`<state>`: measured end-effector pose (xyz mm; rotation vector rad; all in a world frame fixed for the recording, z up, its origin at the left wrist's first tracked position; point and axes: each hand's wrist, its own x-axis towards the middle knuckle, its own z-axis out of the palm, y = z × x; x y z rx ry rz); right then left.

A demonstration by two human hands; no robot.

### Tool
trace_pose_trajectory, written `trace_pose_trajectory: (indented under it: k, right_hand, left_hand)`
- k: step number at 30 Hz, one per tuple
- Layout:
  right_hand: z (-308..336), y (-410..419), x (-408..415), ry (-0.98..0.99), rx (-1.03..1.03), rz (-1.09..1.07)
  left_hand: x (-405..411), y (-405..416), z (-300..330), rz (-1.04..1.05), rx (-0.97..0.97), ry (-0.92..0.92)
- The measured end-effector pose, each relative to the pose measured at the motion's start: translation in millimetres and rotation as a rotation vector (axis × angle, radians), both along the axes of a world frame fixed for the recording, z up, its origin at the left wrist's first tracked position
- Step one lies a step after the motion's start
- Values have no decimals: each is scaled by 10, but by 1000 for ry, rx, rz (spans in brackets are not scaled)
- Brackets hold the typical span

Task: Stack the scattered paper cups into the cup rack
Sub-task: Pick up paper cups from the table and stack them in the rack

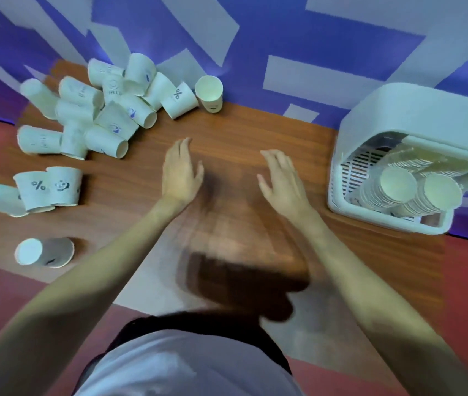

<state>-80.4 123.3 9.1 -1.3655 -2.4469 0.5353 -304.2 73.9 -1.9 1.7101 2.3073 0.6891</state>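
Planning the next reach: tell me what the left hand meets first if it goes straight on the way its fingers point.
Probably the upright paper cup near the table's far edge; the left hand has only bare wooden table before it. Depth is unclear.

- Wooden table [241, 132], brown, grain running across.
- Far left corner: heap of white paper cups [95, 110], most tipped on their sides, touching one another.
- Just right of the heap: single cup [209, 92] standing upright, mouth up.
- Left edge: three cups [35, 190] bunched together, two printed.
- Near left: lone cup [44, 252] on its side.
- Right edge: white cup rack [398, 115], stacked cups [410, 190] inside.
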Motion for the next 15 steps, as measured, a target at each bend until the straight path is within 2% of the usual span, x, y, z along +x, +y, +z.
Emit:
trace_pose_trajectory:
  k: [7, 15]
  right_hand:
    - [-60, 515, -965, -50, -32, 43]
    - [-218, 1244, -1713, -147, -81, -2]
  left_hand:
    - [-834, 358, -30, 33, -5, -47]
    - [-1464, 1221, -158, -99, -103, -58]
